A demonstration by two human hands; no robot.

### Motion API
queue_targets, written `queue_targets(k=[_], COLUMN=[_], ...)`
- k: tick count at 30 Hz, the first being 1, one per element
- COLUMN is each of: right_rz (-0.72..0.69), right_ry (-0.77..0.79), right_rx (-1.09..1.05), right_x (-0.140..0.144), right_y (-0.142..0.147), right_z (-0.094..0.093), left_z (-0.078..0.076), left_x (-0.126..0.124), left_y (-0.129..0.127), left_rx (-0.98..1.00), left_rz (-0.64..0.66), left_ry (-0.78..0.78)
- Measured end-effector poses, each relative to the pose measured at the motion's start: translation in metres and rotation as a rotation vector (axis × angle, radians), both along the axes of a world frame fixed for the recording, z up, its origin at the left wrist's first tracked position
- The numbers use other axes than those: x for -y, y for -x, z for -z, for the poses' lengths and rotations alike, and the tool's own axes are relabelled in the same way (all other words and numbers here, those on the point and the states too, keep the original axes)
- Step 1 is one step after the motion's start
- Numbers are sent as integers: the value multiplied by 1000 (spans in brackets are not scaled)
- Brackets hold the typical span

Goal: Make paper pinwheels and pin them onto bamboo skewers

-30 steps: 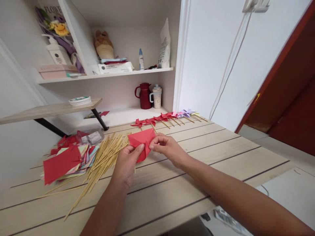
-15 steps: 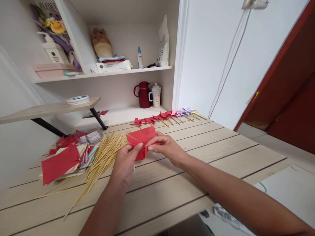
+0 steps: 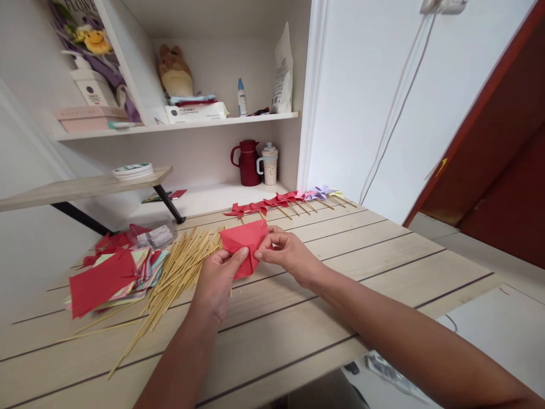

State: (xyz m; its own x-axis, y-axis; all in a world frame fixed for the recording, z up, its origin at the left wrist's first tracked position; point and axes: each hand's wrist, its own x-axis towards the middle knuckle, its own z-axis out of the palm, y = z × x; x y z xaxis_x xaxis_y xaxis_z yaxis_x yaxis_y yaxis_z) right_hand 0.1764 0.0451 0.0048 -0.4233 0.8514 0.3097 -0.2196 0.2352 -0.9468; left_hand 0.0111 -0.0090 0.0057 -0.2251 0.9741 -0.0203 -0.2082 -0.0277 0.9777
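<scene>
Head view is showing both hands gripping one red paper sheet (image 3: pixel 246 243) just above the surface (image 3: pixel 340 284). Left hand (image 3: pixel 219 278) is pinching the sheet's lower left part with its thumb on top, while right hand (image 3: pixel 287 254) is pinching the sheet's right edge between thumb and fingertips. Just left of the left hand, bamboo sticks (image 3: pixel 174 278) are lying spread, with a paper stack (image 3: pixel 113 275) beyond them. Beyond the right hand, finished pinwheels (image 3: pixel 281 201) are lying in a row.
</scene>
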Motion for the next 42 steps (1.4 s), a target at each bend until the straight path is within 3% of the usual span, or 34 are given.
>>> queue_targets(k=[34,42], right_rz=[59,103], right_ry=[1,-55], right_rx=[38,66], right_x=[-2,-4], right_y=[1,1], right_z=[2,5], left_z=[0,-8], left_x=[-1,3], left_y=[0,-3], left_rx=[-60,-107], left_rz=[13,-64], left_ry=[8,-3])
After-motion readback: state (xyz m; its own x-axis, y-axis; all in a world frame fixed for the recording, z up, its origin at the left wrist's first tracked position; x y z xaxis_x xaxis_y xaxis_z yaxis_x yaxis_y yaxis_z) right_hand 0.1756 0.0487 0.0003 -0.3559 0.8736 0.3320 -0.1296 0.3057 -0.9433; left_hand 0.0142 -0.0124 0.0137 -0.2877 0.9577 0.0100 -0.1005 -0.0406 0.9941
